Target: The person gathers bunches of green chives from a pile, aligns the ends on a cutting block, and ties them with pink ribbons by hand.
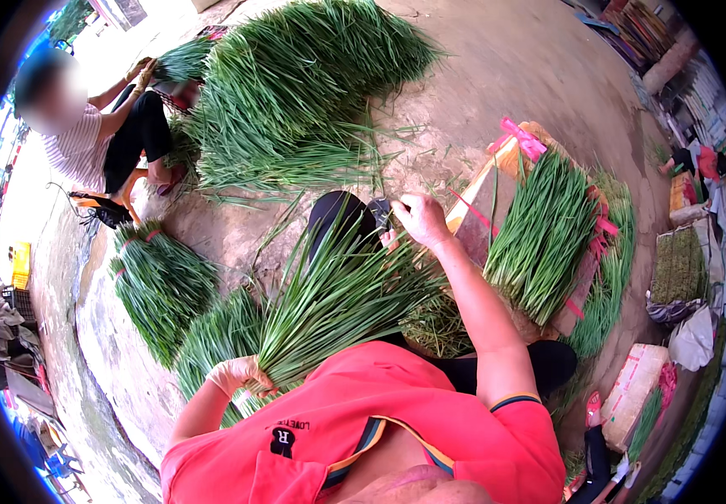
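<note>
My left hand (244, 377), in a pale glove, grips a large bunch of long green leaves (331, 302), probably Chinese chives, near their gathered lower end. The leaves fan out to the upper right across my lap. Above the tips of that bunch is my right hand (422, 219), bare, its fingers curled; whether something thin is pinched in it I cannot tell. To the right, a thick bundle of chives (542, 239) lies on a box (476, 230) with pink ribbons (526, 140) at its edges. More loose chives (221, 334) lie beside my left forearm.
A big heap of chives (300, 88) covers the ground ahead. Banded bundles (161, 277) lie at the left. A co-worker (79, 145) sits on a chair at the upper left, holding leaves. Trimmings (438, 324) lie by my right leg. Another box (633, 390) stands at the right.
</note>
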